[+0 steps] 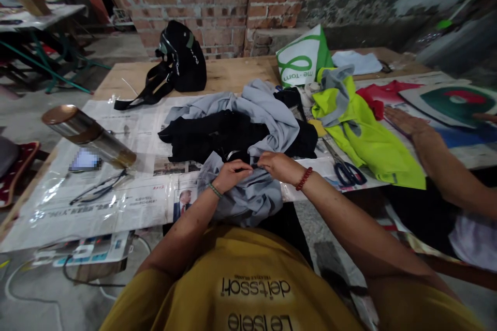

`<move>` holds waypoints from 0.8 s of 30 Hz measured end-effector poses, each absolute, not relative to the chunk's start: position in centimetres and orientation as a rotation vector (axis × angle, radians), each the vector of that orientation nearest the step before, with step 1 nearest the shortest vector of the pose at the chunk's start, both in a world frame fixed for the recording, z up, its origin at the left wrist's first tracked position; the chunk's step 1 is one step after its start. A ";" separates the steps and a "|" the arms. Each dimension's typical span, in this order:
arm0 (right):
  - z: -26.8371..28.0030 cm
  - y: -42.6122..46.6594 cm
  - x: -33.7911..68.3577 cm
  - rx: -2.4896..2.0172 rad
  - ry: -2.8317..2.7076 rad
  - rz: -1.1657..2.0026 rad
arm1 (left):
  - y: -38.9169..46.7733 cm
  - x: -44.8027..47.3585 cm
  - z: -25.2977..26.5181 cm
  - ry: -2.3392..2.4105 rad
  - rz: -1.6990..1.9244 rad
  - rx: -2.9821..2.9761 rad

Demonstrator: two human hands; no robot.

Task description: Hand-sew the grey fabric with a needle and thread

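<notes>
A grey and black garment point(225, 134) lies bunched on the newspaper-covered table, its grey part point(248, 201) hanging over the front edge toward my lap. My left hand point(233, 175), with a green bracelet at the wrist, is closed in a pinch over the grey cloth. Close to its right, my right hand point(280, 166), wearing a red bead bracelet, also pinches with its fingertips. The two sets of fingertips almost meet at the garment. Whatever sits between them is too small to make out.
A steel flask point(91, 137) and glasses point(99, 189) are on the left. Behind stand a black bag point(182, 57) and a green-white bag point(301, 59). Scissors point(347, 170) and a yellow garment point(373, 134) lie right, beside a co-worker's arm point(446, 160) and an iron point(450, 103).
</notes>
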State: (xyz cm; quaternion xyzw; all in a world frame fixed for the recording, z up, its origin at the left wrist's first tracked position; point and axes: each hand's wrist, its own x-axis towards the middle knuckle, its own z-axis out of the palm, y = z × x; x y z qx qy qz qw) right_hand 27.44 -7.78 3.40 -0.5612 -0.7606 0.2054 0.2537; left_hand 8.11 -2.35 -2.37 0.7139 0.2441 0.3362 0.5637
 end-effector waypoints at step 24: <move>5.4 -6.4 27.1 -1.426 -1.503 1.398 | -2.6 8.1 -1.9 0.615 0.719 1.602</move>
